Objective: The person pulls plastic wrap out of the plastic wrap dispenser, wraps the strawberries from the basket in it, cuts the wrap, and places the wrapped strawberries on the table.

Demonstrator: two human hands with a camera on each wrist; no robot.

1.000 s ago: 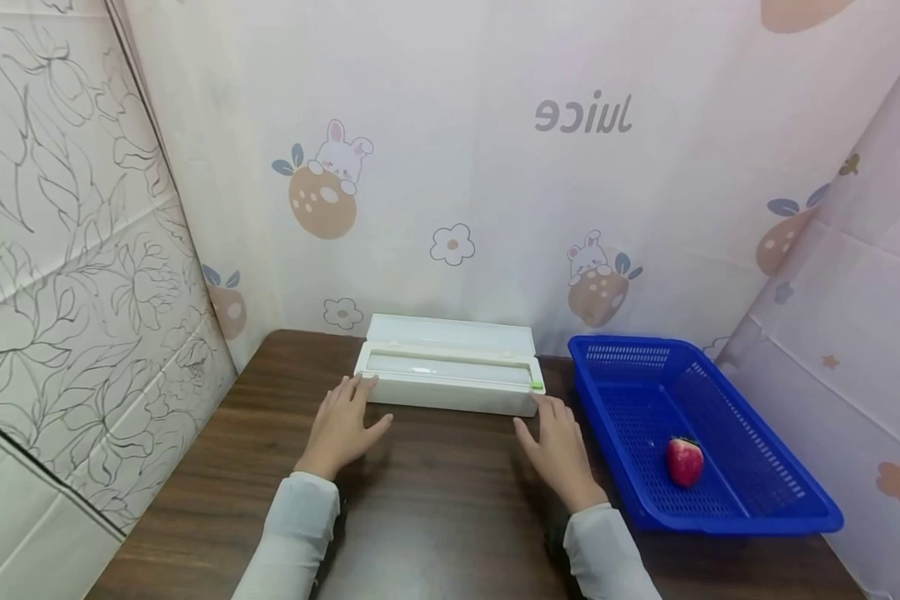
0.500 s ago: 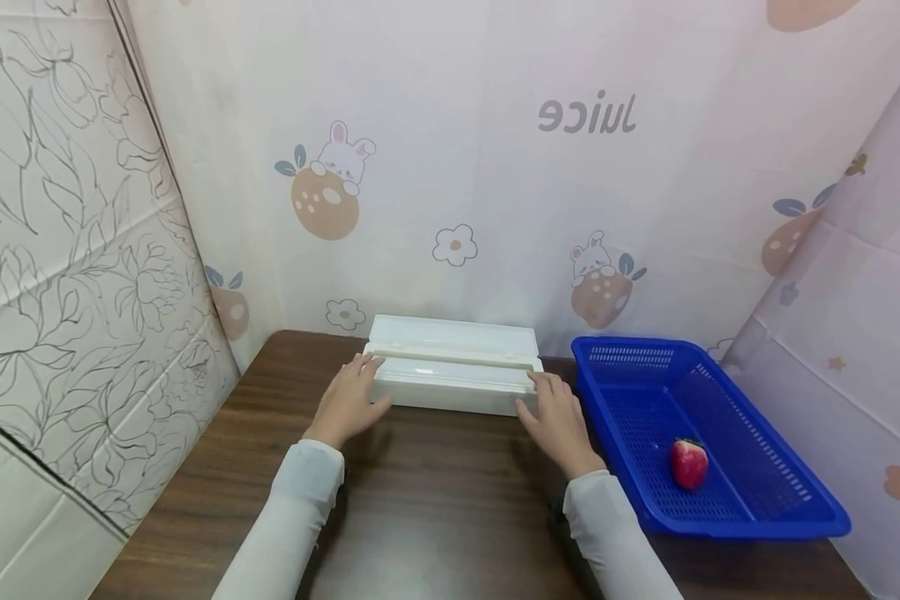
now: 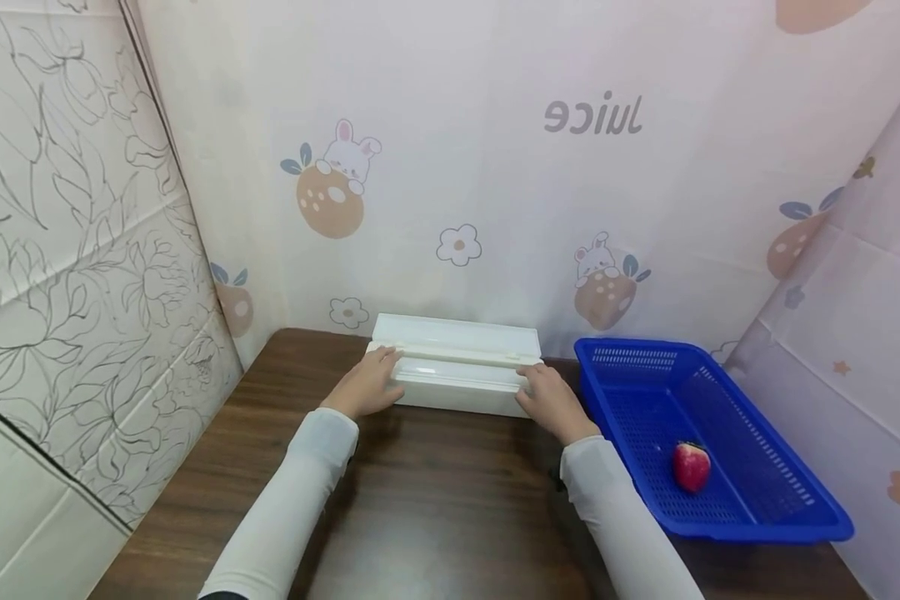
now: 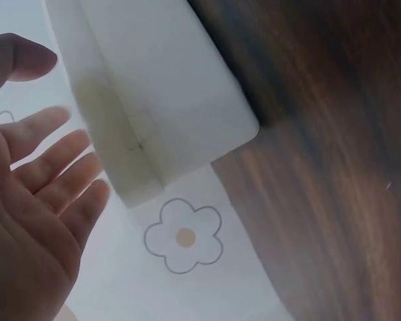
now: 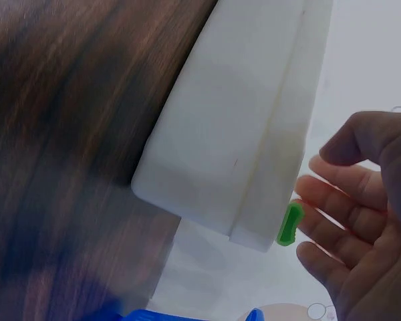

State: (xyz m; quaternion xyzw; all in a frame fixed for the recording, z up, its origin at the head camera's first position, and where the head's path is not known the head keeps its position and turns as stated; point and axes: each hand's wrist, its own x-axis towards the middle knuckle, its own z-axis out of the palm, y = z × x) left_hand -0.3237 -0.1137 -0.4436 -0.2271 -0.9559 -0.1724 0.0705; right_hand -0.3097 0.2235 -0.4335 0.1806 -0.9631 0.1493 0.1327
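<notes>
A long white cling film dispenser (image 3: 457, 396) lies at the back of the table with its lid (image 3: 457, 332) raised behind it. Inside the opening a pale, shiny roll (image 3: 450, 371) shows. My left hand (image 3: 363, 385) is over the dispenser's left end, fingertips at its top. Over the right end is my right hand (image 3: 555, 404), its fingers reaching to the top edge. The left wrist view shows loosely extended fingers (image 4: 60, 167) beside the upper edge. In the right wrist view, a small green slider (image 5: 291, 224) sits near my fingertips. Whether either hand touches film is unclear.
To the right stands a blue perforated basket (image 3: 765, 533) with a red fruit (image 3: 692, 467) in it, perhaps a strawberry or apple. The dark wooden table (image 3: 435, 500) stretches in front of the dispenser. Printed curtains (image 3: 457, 167) hang behind and at the sides.
Both hands have moved from the dispenser's front edge farther back over its top and slightly inward. The right fingers now cover the green slider in the head view. The view has shifted slightly.
</notes>
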